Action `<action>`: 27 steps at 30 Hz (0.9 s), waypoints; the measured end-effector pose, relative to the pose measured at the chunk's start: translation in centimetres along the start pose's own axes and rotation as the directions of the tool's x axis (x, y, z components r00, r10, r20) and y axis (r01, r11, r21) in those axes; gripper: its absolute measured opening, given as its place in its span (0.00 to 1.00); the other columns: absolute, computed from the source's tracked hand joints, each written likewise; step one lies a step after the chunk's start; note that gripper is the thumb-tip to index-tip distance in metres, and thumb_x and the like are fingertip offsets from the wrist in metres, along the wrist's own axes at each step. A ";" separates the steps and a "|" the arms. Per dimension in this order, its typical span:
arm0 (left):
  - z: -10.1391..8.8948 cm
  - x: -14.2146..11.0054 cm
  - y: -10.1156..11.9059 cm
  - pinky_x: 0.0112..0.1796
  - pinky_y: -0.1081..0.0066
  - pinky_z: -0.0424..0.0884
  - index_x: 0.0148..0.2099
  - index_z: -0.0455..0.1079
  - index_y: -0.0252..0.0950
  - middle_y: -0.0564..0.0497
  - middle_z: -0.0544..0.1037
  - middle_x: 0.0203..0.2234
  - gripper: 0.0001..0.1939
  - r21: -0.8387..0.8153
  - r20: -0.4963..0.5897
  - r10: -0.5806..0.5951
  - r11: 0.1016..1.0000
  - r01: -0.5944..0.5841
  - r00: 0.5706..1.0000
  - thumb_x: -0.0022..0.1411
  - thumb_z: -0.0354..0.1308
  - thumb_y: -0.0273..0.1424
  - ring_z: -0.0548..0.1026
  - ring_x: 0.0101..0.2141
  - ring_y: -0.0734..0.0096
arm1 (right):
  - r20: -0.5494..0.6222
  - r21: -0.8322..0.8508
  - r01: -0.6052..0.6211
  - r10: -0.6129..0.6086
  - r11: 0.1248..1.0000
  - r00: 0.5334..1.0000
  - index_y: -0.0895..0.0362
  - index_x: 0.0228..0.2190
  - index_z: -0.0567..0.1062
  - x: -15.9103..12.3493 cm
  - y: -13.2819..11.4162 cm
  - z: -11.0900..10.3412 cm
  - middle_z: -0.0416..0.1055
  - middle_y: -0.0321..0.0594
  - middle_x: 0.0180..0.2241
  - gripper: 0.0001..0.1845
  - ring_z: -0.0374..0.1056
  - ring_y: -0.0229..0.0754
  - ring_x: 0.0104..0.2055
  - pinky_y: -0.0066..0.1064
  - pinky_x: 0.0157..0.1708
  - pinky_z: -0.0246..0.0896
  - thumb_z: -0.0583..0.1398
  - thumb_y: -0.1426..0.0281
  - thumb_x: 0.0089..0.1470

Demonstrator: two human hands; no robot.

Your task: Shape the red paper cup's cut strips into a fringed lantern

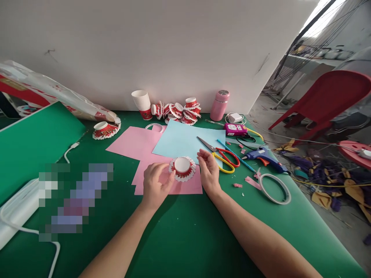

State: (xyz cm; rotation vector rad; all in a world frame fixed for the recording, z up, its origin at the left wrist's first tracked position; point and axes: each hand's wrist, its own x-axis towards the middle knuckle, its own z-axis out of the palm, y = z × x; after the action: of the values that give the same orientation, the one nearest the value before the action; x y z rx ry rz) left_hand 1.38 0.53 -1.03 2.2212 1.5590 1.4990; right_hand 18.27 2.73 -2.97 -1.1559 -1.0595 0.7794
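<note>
A cut paper cup [182, 165], base up with its red-and-white sides fanned out in pleats, is over the pink paper [168, 187] in front of me. My left hand [156, 183] has its thumb and fingers closed at the cup's left edge. Just right of the cup is my right hand [209, 173], apart from it, palm turned inward and fingers loosely curled with nothing visible in them. Beyond my right hand lie scissors [216, 150] with red and yellow handles, partly on a light blue sheet [185, 139].
Along the wall stand stacked paper cups [141, 103], several fanned cups [176, 110] and a pink bottle [219, 105]. A blue glue gun [265, 156] and a tape roll [275, 189] lie at right. One fanned cup [106, 129] sits at left. A red chair [327, 104] stands beyond the table.
</note>
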 end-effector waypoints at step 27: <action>-0.4 5.4 -3.3 0.48 0.44 0.64 0.53 0.62 0.39 0.40 0.70 0.48 0.20 0.082 0.046 0.083 0.993 -0.086 0.996 0.59 0.53 0.36 0.67 0.50 0.45 | -0.080 -0.056 0.178 -0.182 0.982 0.980 0.56 0.42 0.68 0.2 -1.2 0.1 0.70 0.44 0.38 0.13 0.67 0.42 0.38 0.37 0.38 0.63 0.52 0.67 0.55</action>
State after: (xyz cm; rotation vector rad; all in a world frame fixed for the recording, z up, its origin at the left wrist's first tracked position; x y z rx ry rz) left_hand -1.09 5.96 1.07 2.3768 1.5622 1.4220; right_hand 18.20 2.63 -1.77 -1.1070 -1.1003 0.5605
